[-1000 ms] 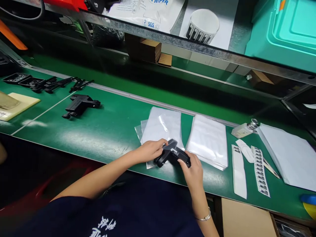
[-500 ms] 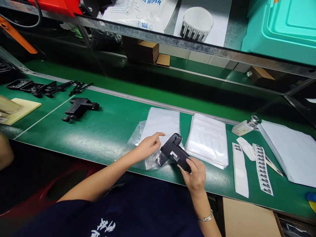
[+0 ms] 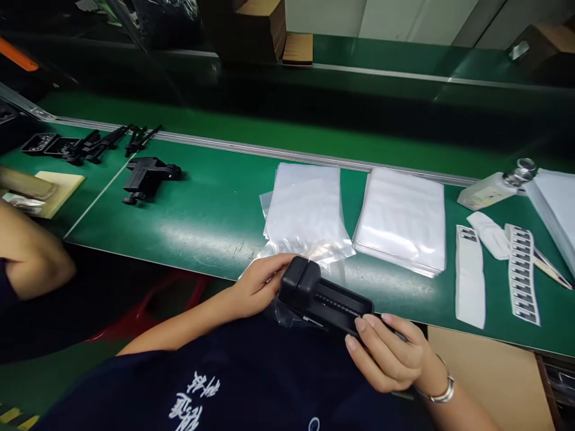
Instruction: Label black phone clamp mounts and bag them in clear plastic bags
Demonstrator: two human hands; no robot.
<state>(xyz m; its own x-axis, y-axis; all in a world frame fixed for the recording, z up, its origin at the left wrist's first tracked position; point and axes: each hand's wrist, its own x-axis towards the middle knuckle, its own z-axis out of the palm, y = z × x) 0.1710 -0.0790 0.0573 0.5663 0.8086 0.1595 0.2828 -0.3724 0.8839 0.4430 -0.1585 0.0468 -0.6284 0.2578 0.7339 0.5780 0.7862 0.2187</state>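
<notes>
Worktop: the green worktop (image 3: 202,209) runs across the view, and its near edge passes just behind the hands.
Bag stacks: a stack of clear bags (image 3: 308,206) lies on the worktop just beyond the left hand. A whiter stack (image 3: 402,218) lies beside it to the right, apart from it.
Other person: a bare arm (image 3: 31,257) comes in at the left edge, well apart from the hands.
Held thing: the black plastic holder (image 3: 323,296) is held off the worktop's near edge, above the person's dark shirt.
Long axis: it runs from the blocky end at the upper left to the slim end at the lower right, roughly along the worktop edge.
Left hand: the left hand (image 3: 258,284) curls its fingers against the blocky end.
Right hand: the right hand (image 3: 389,356) wraps the slim end from below, fingertips on its top face.
Nearness: each hand has one end, and the holder spans the gap between them.
Loose part: a similar black part (image 3: 148,176) lies far to the left.
Hard to tell: thin clear film (image 3: 263,263) shows at the left fingers and under the holder. Whether it is pinched, or already around the holder, cannot be told. The slim end is hidden in the right palm.
</notes>
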